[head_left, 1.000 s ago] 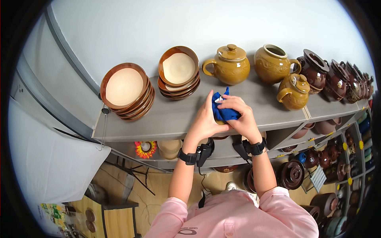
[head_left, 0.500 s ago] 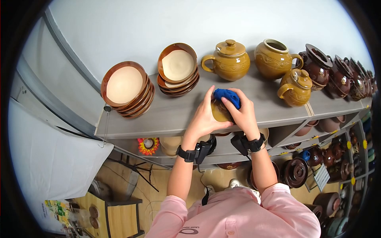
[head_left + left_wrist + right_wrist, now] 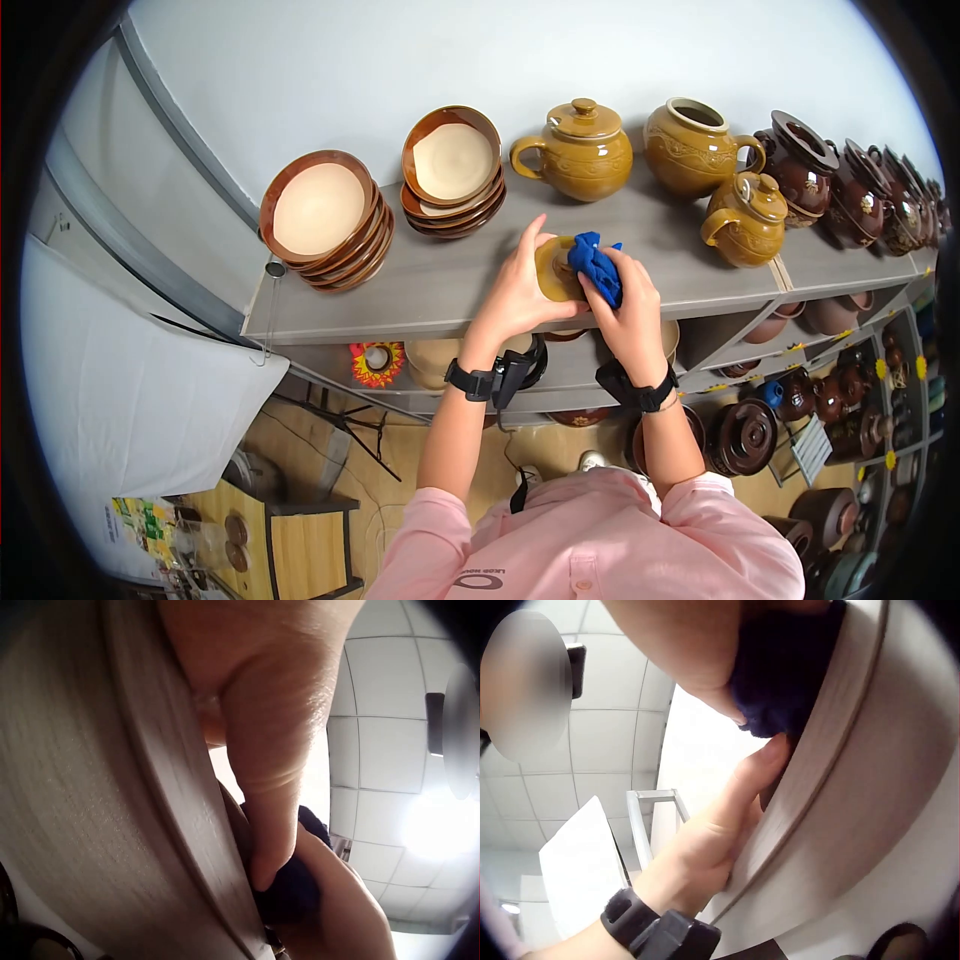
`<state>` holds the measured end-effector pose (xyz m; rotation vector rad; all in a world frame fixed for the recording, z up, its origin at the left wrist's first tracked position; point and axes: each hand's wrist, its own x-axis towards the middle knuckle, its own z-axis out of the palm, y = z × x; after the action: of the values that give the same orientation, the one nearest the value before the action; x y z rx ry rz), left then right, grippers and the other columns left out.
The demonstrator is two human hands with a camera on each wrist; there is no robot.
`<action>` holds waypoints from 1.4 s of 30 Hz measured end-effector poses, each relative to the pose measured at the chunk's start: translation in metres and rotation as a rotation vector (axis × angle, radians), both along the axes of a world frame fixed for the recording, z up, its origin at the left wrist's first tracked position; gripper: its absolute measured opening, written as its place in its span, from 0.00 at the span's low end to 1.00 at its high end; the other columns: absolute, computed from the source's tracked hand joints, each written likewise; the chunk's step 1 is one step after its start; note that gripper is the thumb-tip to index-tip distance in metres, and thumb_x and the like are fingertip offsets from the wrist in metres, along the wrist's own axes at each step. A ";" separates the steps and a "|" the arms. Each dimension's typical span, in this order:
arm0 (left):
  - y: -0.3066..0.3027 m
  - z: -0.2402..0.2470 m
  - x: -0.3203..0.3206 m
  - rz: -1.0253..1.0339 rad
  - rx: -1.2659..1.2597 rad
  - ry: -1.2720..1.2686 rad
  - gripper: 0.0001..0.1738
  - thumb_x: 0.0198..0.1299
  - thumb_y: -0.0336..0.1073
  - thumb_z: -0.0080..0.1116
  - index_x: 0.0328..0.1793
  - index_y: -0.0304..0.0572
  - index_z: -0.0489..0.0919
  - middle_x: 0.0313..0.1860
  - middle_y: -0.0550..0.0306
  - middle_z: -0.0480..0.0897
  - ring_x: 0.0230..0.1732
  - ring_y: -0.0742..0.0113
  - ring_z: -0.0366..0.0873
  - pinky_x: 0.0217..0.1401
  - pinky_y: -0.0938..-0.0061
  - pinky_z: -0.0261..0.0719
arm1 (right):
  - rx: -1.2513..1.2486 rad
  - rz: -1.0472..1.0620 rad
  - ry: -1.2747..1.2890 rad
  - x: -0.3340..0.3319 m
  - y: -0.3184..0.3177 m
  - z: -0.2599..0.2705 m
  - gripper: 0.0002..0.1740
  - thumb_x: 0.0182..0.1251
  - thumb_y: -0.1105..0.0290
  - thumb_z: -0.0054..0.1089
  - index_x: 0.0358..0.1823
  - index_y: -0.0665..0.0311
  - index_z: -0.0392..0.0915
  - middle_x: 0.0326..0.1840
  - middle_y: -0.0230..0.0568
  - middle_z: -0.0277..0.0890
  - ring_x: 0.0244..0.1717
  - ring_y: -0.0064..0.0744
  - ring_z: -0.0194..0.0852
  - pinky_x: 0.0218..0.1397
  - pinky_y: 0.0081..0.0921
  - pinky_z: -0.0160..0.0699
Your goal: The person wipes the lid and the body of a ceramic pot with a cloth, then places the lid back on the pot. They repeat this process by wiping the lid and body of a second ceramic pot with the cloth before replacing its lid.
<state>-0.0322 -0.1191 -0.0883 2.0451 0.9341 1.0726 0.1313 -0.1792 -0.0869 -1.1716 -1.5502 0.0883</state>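
Note:
My left hand [image 3: 515, 295] grips a small ochre ceramic piece [image 3: 553, 268] just above the grey top shelf [image 3: 440, 290], its round face turned up. My right hand [image 3: 628, 300] holds a bunched blue cloth [image 3: 597, 268] and presses it against the right side of the piece. In the left wrist view my thumb [image 3: 262, 750] lies along the shelf edge [image 3: 90, 787], with the dark cloth [image 3: 294, 889] beyond it. The right wrist view shows the cloth [image 3: 787, 667] under my right palm and the left hand [image 3: 705, 847] against the shelf board [image 3: 855, 795].
On the shelf behind stand two stacks of brown bowls [image 3: 325, 215] [image 3: 452, 170], a lidded ochre pot [image 3: 578, 150], an open ochre jar [image 3: 695, 145], a small lidded ochre pot [image 3: 745, 228] and several dark brown jars [image 3: 850, 200]. Lower shelves at the right hold more pottery [image 3: 740, 435].
The blue cloth has slid from the top of the ochre piece to its right side, baring its round face. Both hands stayed close together over the shelf.

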 end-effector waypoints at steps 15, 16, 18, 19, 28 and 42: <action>-0.010 0.005 0.003 0.005 0.130 -0.028 0.65 0.33 0.38 0.80 0.77 0.39 0.50 0.68 0.37 0.67 0.69 0.45 0.66 0.71 0.60 0.66 | -0.001 0.235 0.322 -0.004 0.032 0.011 0.21 0.64 0.69 0.64 0.56 0.67 0.72 0.53 0.48 0.78 0.55 0.40 0.77 0.60 0.31 0.73; -0.012 0.006 0.002 0.014 0.103 -0.024 0.65 0.33 0.38 0.80 0.77 0.39 0.50 0.68 0.37 0.67 0.69 0.45 0.66 0.71 0.60 0.66 | -0.027 0.277 0.213 -0.010 0.037 0.007 0.23 0.61 0.69 0.66 0.56 0.66 0.72 0.53 0.51 0.78 0.57 0.48 0.77 0.62 0.36 0.72; -0.015 0.009 -0.001 0.036 0.047 -0.016 0.64 0.34 0.38 0.79 0.77 0.39 0.50 0.69 0.37 0.66 0.70 0.45 0.66 0.71 0.60 0.66 | 0.101 0.196 0.016 -0.017 0.038 0.003 0.24 0.58 0.69 0.66 0.56 0.66 0.73 0.53 0.55 0.76 0.57 0.55 0.73 0.63 0.40 0.70; -0.014 0.007 -0.001 0.047 0.088 0.009 0.64 0.34 0.38 0.79 0.77 0.39 0.49 0.70 0.37 0.65 0.70 0.45 0.65 0.71 0.60 0.66 | 0.056 0.217 0.065 -0.016 0.035 0.005 0.24 0.57 0.70 0.66 0.55 0.67 0.73 0.53 0.55 0.76 0.56 0.56 0.73 0.62 0.41 0.70; -0.011 0.002 0.000 0.032 0.110 -0.047 0.67 0.33 0.37 0.80 0.78 0.38 0.47 0.67 0.40 0.68 0.67 0.46 0.68 0.70 0.60 0.67 | -0.020 0.145 0.161 -0.005 0.013 -0.005 0.22 0.57 0.72 0.66 0.53 0.67 0.73 0.49 0.55 0.77 0.51 0.56 0.76 0.56 0.38 0.74; -0.044 -0.001 0.014 0.155 0.336 -0.094 0.68 0.32 0.35 0.80 0.78 0.34 0.46 0.67 0.40 0.67 0.66 0.50 0.70 0.69 0.63 0.68 | 0.026 0.246 1.193 -0.004 -0.024 -0.017 0.21 0.72 0.66 0.57 0.60 0.67 0.66 0.56 0.38 0.73 0.56 0.26 0.71 0.62 0.25 0.69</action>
<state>-0.0179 -0.1631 -0.0889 2.1917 0.9260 1.4807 0.1269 -0.2030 -0.1039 -0.6448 -0.5987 0.7771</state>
